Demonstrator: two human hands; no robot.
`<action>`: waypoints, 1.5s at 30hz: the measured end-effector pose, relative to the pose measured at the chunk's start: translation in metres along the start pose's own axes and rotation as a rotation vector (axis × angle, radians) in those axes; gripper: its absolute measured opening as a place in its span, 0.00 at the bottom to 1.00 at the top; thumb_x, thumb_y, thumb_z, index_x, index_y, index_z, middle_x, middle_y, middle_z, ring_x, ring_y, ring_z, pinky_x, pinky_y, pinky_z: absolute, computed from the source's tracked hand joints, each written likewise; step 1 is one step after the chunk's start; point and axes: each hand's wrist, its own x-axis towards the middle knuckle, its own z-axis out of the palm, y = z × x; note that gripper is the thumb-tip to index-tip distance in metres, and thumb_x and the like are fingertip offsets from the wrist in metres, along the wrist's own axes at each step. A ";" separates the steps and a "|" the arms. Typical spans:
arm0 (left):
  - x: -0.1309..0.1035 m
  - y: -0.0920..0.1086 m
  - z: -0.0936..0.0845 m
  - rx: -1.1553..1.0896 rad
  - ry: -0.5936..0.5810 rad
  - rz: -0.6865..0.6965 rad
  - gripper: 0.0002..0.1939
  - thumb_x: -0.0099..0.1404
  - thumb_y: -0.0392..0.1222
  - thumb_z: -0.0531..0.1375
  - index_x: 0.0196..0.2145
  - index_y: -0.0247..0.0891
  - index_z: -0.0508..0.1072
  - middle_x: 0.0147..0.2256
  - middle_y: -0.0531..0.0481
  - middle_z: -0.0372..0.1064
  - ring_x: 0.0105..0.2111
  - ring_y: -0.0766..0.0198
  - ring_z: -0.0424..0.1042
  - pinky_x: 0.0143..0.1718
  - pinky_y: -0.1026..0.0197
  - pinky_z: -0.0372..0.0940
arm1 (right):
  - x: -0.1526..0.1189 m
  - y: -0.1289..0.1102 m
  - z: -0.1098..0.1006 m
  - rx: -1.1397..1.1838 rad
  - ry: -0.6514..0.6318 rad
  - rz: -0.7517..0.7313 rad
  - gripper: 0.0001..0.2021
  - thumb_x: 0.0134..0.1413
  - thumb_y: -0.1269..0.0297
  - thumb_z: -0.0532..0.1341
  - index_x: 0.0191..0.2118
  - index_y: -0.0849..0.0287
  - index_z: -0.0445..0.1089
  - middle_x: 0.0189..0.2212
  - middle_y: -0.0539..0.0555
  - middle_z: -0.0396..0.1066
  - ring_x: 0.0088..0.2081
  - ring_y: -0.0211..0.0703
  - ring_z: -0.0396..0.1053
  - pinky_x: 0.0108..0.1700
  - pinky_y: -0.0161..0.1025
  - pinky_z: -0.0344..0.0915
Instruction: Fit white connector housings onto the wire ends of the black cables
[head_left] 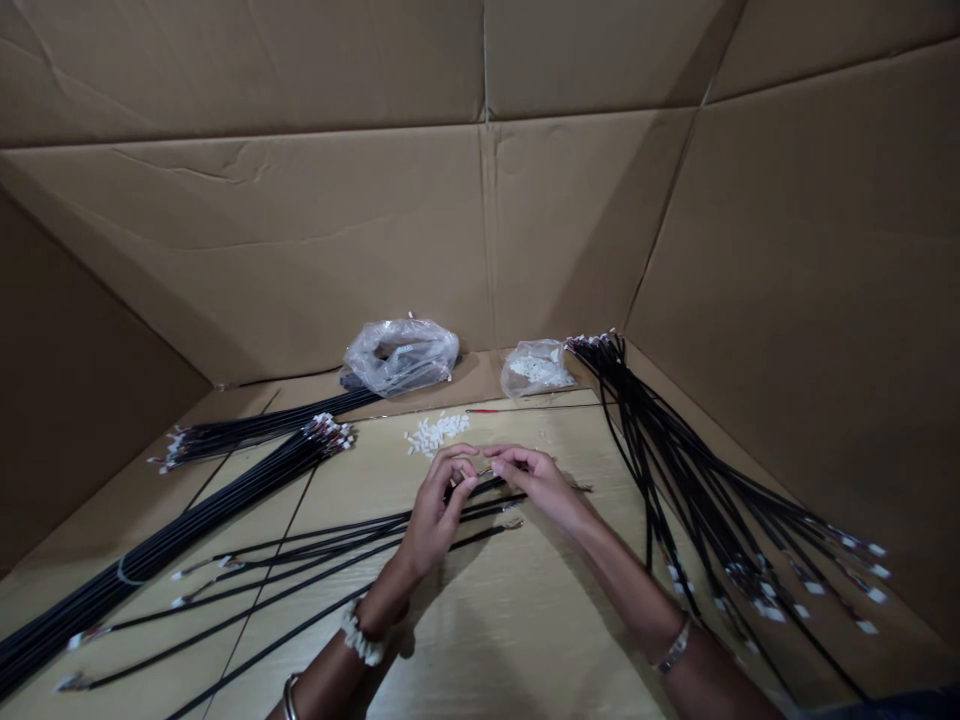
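Note:
My left hand [439, 505] is closed, thumb against fingers, on the thin bared wires of a black cable [486, 486]. Opposite it, my right hand [538, 488] pinches a small white connector [495, 466] at the same wire ends; fine detail there is blurred. Beneath and beside my hands lie several loose black cables [322, 548], with white plugs at their left ends and coloured bare wires at their right ends. Just beyond my fingertips is a loose pile of small white connectors [436, 433].
A tied bundle of black cables [217, 520] lies at left, another bundle [277, 420] behind it. Crumpled plastic bags stand at the back, one clear [401, 358], one holding white pieces [536, 370]. Many black cables [675, 450] spread at right. Cardboard walls [337, 220] surround the table.

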 end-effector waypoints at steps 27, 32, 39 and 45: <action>-0.005 -0.007 0.005 0.004 0.061 -0.004 0.15 0.73 0.48 0.63 0.51 0.36 0.74 0.50 0.44 0.73 0.47 0.56 0.75 0.48 0.49 0.74 | -0.005 -0.007 0.008 -0.041 0.160 -0.154 0.13 0.60 0.52 0.68 0.31 0.55 0.76 0.48 0.59 0.80 0.54 0.55 0.74 0.56 0.52 0.68; -0.003 -0.005 0.002 0.029 0.057 0.026 0.14 0.74 0.48 0.62 0.50 0.36 0.74 0.49 0.44 0.73 0.47 0.57 0.75 0.48 0.49 0.74 | -0.007 -0.018 0.010 -0.098 0.185 -0.238 0.08 0.58 0.58 0.68 0.29 0.53 0.76 0.48 0.58 0.80 0.53 0.55 0.73 0.55 0.51 0.66; -0.005 -0.004 0.004 0.006 0.113 0.011 0.15 0.74 0.48 0.62 0.51 0.36 0.74 0.50 0.44 0.73 0.46 0.57 0.76 0.47 0.49 0.75 | -0.009 -0.018 0.015 -0.115 0.174 -0.260 0.08 0.61 0.57 0.65 0.31 0.52 0.76 0.48 0.58 0.80 0.53 0.54 0.73 0.52 0.49 0.68; -0.006 -0.012 0.004 0.001 0.170 -0.017 0.15 0.73 0.48 0.62 0.52 0.36 0.73 0.50 0.44 0.73 0.47 0.56 0.75 0.47 0.49 0.74 | -0.007 -0.013 0.015 -0.095 0.128 -0.185 0.09 0.65 0.58 0.61 0.39 0.53 0.77 0.49 0.58 0.79 0.52 0.51 0.75 0.47 0.44 0.69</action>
